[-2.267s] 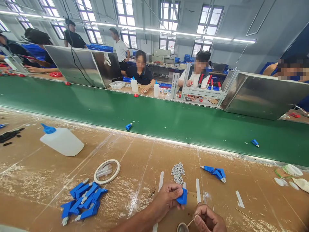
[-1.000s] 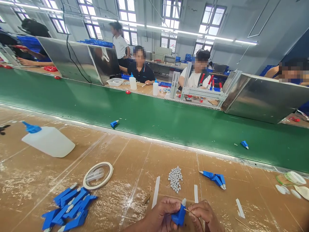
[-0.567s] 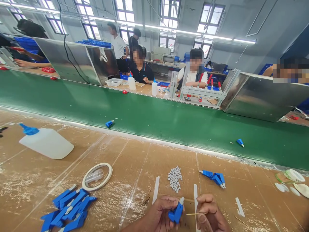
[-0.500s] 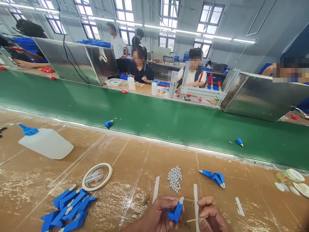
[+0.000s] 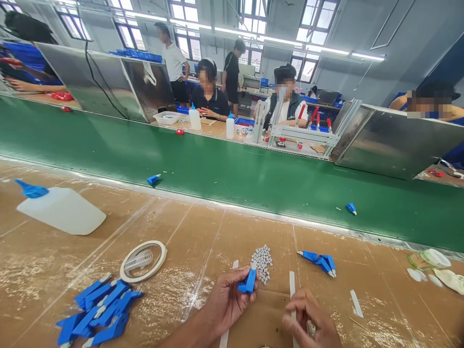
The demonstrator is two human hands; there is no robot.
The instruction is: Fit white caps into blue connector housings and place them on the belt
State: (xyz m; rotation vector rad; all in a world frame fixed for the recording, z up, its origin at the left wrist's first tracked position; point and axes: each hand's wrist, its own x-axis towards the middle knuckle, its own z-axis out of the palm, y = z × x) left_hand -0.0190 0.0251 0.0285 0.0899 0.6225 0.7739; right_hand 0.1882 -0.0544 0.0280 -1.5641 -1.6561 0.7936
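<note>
My left hand (image 5: 232, 299) is closed around a small blue plastic part (image 5: 249, 281) with a pale tip pointing away. It is just in front of a pile of small grey pieces (image 5: 261, 263), and the part's tip overlaps the pile's near edge in view. My right hand (image 5: 311, 316) is at the lower right over a white tape strip (image 5: 292, 285), fingers curled towards the thumb. Whatever it may hold is hidden. Between the hands lies a brown board or sheet (image 5: 268, 314), with another white strip (image 5: 224, 338) along its left side.
Several blue parts (image 5: 101, 309) are heaped at left, near a tape roll (image 5: 125, 275) and a lying glue bottle (image 5: 61, 210). More blue parts (image 5: 319, 261) and a tub (image 5: 431, 259) are at right. Beyond runs a green belt (image 5: 217, 164); people work across it.
My left hand has moved away from me and slightly left with the blue part, up to the grey pile. The thin stick by my right fingers no longer shows. The view has shifted slightly.
</note>
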